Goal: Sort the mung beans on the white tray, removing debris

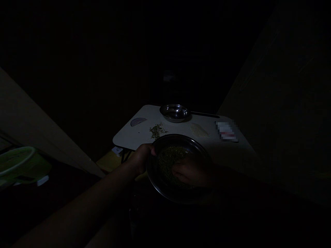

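Note:
The scene is very dark. My left hand grips the left rim of a round metal plate held in front of me. Small green grains cover the plate's middle. My right hand rests inside the plate on the grains, fingers curled low; what they pinch, if anything, is hidden in the gloom. Beyond the plate stands a small white table with a little heap of green grains on it.
On the table sit an empty steel bowl, a pale heap, a small packet and a dark half-round mark. A green-rimmed object lies at far left. Slanted walls close in on both sides.

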The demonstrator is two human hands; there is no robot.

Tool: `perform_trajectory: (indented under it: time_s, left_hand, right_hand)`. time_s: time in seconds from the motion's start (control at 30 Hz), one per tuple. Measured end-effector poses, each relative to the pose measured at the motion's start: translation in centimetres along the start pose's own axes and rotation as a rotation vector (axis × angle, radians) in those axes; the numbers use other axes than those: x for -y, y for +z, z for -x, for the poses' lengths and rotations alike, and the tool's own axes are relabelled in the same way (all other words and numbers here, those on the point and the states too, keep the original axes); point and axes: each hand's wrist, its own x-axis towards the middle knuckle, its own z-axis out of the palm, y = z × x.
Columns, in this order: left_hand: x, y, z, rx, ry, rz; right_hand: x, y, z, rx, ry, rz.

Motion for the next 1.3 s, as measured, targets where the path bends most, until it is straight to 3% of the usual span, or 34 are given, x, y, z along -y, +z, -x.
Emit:
perform_trajectory:
  time_s: [0.2,0.4,0.57,0.77,0.93,1.07,1.13,1.23,1.3]
  left_hand:
    - [-0.1,0.3,0.3,0.000,0.000,0.006]
    - [0.1,0.2,-0.2,0.018,0.033,-0.014]
    - [0.2,0.1,-0.5,0.045,0.034,-0.044]
    - [0.3,0.1,-0.4,0.010,0.028,-0.072]
    - [0.4,-0.1,-0.5,0.028,0.021,-0.054]
    - [0.3,0.0,-0.6,0.036,0.026,-0.061]
    - [0.2,0.0,-0.5,0.039,0.036,-0.054]
    - [0.1,0.1,-0.4,0.035,0.020,-0.043]
    - [0.1,0.1,-0.5,0.037,0.013,-0.041]
  right_hand:
    - [-2.1,-1.0,-0.2,-0.165,0.004,-0.212]
    - [-10.1,-3.4,0.0,-0.358,0.442,-0.436]
    - [-16.5,-0.8,0.7,-0.342,0.600,-0.248]
    - [-19.6,1.6,1.1,-0.282,0.749,-0.228]
    - [-20.0,1.2,1.4,-0.334,0.787,-0.253]
    - [-18.9,-0.2,1.2,-0.408,0.803,-0.218]
    - [-17.2,-1.4,1.0,-0.471,0.758,-0.222]
    - [-12.9,-3.0,0.6,-0.590,0.558,-0.276]
    - [-9.3,-3.3,0.4,-0.567,0.470,-0.343]
